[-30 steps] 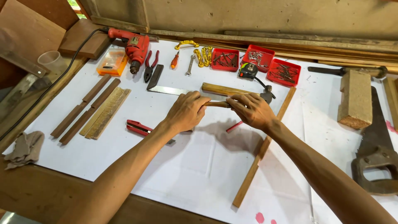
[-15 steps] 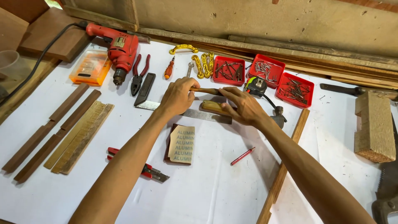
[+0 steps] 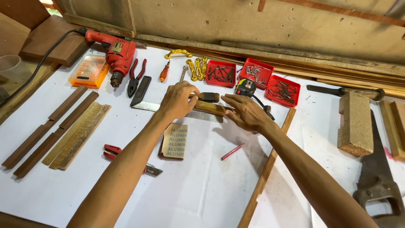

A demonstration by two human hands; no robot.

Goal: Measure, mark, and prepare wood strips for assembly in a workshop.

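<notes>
A short wooden block (image 3: 211, 108) lies across the metal blade of a try square (image 3: 147, 106) in the middle of the white-covered table. My left hand (image 3: 177, 99) grips the block's left end from above. My right hand (image 3: 247, 114) has its fingers stretched out, the tips touching the block's right end. A darker, shorter wood piece (image 3: 209, 96) sits just behind the block. A sandpaper sheet (image 3: 175, 141) lies under my left forearm, and a red pencil (image 3: 232, 152) lies below my right wrist.
At the back are a red drill (image 3: 119, 54), pliers (image 3: 136, 76), an orange bit case (image 3: 88, 69), brass handles (image 3: 196, 67), three red trays of nails (image 3: 255, 76) and a tape measure (image 3: 246, 87). Wood strips (image 3: 55, 126) lie left, a red utility knife (image 3: 126, 158) near them. A long strip (image 3: 265, 173), a wood block (image 3: 356, 122) and a handsaw (image 3: 377, 173) lie right.
Both hands carried the wooden block toward the back of the table and onto the square's blade. The sandpaper sheet came into view. My right hand's fingers have straightened.
</notes>
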